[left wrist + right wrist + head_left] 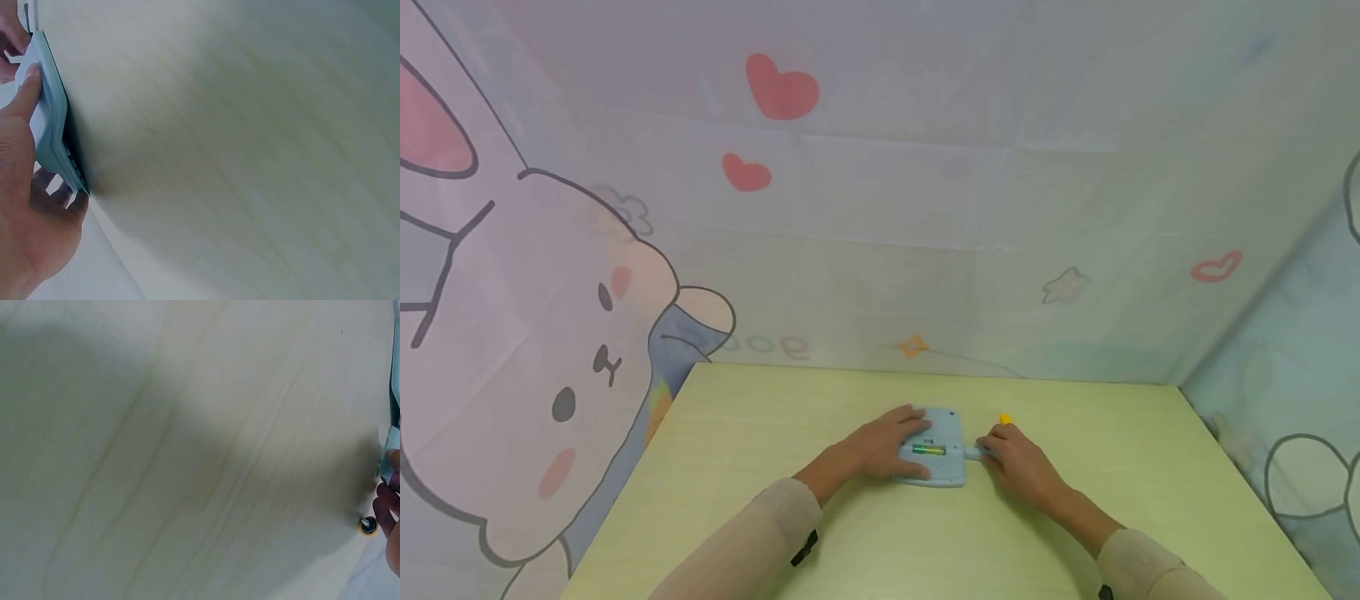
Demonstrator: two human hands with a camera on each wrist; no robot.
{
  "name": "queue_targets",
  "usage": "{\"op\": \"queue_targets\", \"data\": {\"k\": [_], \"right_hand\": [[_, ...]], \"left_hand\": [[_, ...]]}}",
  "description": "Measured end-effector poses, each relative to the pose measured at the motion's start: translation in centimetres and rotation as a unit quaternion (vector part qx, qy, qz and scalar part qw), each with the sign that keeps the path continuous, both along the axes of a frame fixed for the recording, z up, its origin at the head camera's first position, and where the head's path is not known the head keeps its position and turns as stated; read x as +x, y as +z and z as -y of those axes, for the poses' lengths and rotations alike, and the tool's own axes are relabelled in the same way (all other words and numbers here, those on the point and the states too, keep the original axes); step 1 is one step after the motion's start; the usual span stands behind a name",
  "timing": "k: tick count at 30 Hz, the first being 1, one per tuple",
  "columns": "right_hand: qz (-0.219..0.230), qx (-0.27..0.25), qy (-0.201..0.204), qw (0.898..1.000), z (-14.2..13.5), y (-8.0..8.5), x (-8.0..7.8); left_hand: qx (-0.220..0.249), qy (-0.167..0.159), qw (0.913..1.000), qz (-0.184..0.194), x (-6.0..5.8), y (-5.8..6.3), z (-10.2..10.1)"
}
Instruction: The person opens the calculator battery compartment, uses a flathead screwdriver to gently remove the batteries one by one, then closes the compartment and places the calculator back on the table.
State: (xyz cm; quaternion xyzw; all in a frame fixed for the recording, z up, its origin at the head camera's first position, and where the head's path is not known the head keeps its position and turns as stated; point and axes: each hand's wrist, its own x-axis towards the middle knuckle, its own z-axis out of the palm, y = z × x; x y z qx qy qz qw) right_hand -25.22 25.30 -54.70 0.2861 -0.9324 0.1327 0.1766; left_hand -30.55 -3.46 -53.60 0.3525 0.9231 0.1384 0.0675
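Note:
A flat light-blue device lies on the table with a green battery showing in a slot on its upward face. My left hand is spread over its left part; in the left wrist view the thumb and fingers grip its edges. At the device's right edge, my right hand pinches a narrow light-blue piece, which reaches to the device. A small yellow-ended thing sticks out beyond the right hand's knuckles; in the right wrist view its round end shows a dark middle, close to the fingers.
The pale yellow-green wood-grain table extends to both sides of the hands. Behind it hangs a printed cloth with hearts and a large rabbit, and more cloth borders the right side.

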Motion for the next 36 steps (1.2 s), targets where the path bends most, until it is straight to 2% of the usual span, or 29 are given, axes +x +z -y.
{"op": "queue_targets", "data": {"k": [14, 36], "right_hand": [[0.002, -0.01, 0.006, 1.0, -0.09, -0.26, 0.16], [0.012, -0.012, -0.006, 1.0, 0.27, -0.21, 0.21]], "left_hand": [[-0.002, -0.006, 1.0, 0.002, 0.28, 0.16, -0.11], [0.004, -0.004, 1.0, 0.003, 0.02, 0.15, -0.03]]}}
